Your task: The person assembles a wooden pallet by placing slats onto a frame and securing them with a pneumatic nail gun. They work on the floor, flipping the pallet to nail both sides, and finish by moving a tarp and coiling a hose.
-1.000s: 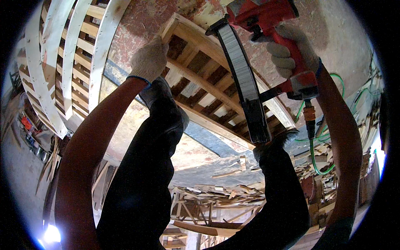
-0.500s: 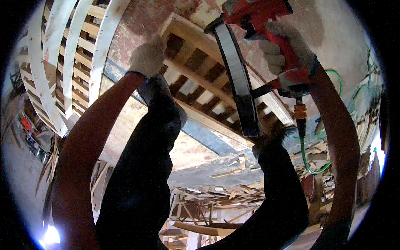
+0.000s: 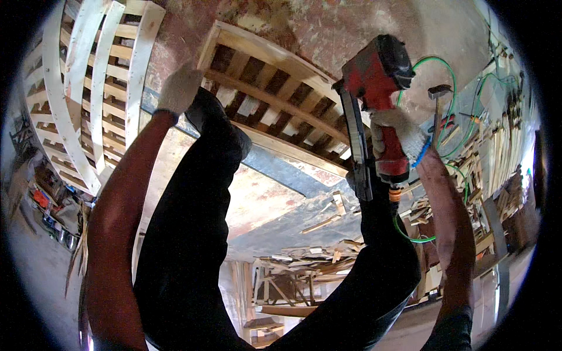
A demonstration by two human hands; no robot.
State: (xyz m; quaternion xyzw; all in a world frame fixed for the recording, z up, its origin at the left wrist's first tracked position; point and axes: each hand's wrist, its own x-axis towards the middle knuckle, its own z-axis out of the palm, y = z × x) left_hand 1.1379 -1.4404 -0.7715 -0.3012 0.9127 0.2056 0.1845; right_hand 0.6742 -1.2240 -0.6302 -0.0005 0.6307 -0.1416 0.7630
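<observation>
A slatted wooden frame (image 3: 281, 105), pallet-like, lies at a slant on the floor in front of me, between my feet. At its left end my left hand (image 3: 180, 89), in a pale work glove, is closed on the end board; the fingertips are partly hidden. My right hand (image 3: 398, 128), also gloved, is wrapped round the handle of a red and black air nail gun (image 3: 374, 82). The gun's long magazine points toward me, over the frame's right end, hiding part of it. An orange fitting joins its handle to a green hose (image 3: 421, 238).
White-edged slatted frames (image 3: 105, 76) stand at the left. A hammer (image 3: 437, 96) and red-handled pliers (image 3: 440, 124) lie on the floor at the right. Wood offcuts (image 3: 316, 253) are heaped nearby, and stacked strips (image 3: 503, 140) line the right side.
The nail gun in my right hand has swung down and to the right, from over the frame to its right end. My left hand and the frame appear further left in view.
</observation>
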